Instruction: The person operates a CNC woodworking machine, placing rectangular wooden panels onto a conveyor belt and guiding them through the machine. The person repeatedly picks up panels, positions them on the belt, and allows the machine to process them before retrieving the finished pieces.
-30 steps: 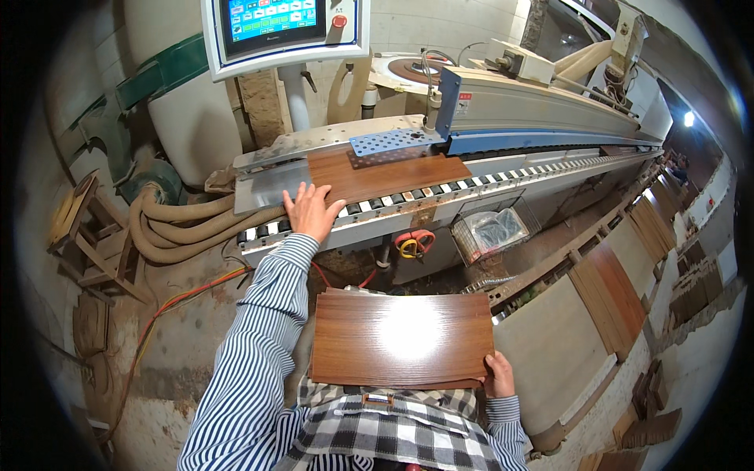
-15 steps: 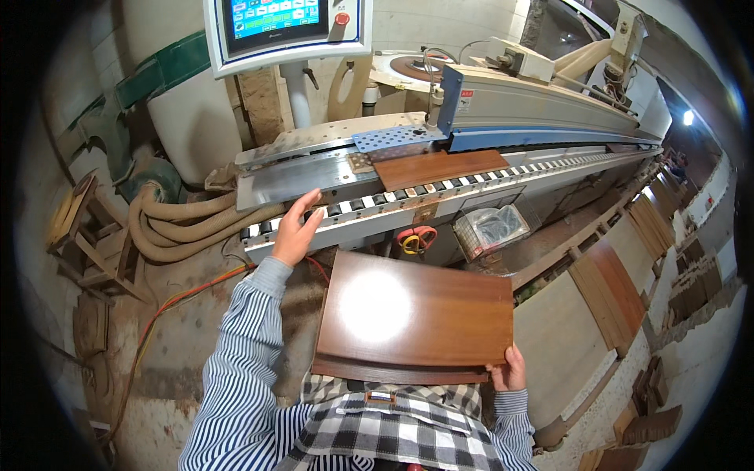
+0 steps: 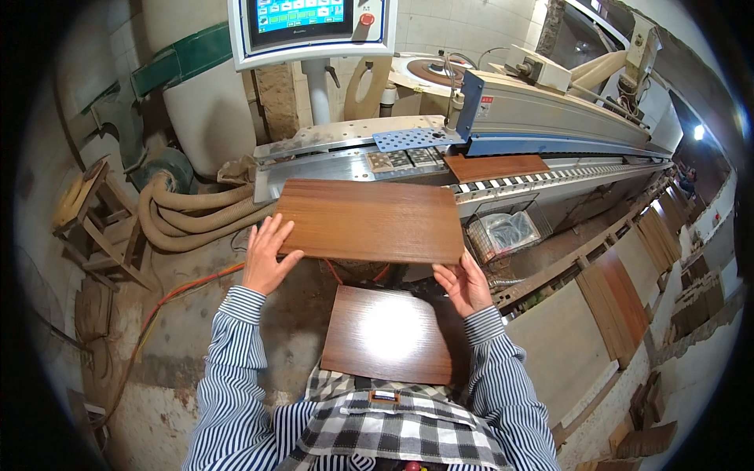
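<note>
A brown wood-grain board is lifted level in front of me, its far edge over the near side of the machine's feed table. My left hand holds its left end, fingers along the side and thumb at the near edge. At its near right corner, my right hand grips the edge, with some fingers hidden beneath. Below it, close to my checked apron, lies a second glossy brown board that neither hand touches. A third board sits on the roller track, partly under the machine's blue-edged beam.
A screen panel with a red button stands at the back left. Ribbed hoses and a wooden stool are on the left. A wire basket hangs by the machine. Stacked boards lie on the right.
The top board has been raised from the lower one and moved forward. My left hand has come onto its left end. The board on the track has slid right along the machine.
</note>
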`<state>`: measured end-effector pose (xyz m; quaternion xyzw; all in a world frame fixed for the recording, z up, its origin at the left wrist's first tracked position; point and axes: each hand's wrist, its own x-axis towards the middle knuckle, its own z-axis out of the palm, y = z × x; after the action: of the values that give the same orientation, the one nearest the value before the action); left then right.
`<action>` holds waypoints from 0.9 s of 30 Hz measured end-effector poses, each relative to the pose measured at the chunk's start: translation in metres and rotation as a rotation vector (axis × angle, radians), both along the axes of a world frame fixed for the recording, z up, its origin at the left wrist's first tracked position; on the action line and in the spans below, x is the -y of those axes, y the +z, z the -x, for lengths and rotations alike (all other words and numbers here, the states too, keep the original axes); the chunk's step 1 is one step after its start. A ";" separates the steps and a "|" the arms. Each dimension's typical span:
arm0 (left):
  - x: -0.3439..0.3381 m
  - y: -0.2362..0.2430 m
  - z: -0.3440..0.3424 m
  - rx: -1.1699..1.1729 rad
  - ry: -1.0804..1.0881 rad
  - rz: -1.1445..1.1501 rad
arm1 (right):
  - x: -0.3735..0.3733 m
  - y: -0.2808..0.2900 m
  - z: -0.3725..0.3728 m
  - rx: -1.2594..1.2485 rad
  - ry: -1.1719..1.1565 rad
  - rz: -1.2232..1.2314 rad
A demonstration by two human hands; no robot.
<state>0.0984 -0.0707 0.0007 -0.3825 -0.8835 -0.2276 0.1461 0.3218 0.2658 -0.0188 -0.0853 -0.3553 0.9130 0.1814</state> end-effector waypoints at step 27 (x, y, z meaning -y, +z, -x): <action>-0.049 0.008 0.059 0.108 0.354 0.028 | 0.062 -0.128 -0.211 0.776 -0.751 -1.023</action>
<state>0.0395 -0.0218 0.0082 -0.2102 -0.9467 -0.2060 0.1310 0.5325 0.2043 -0.1464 -0.4222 -0.7216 0.4143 0.3597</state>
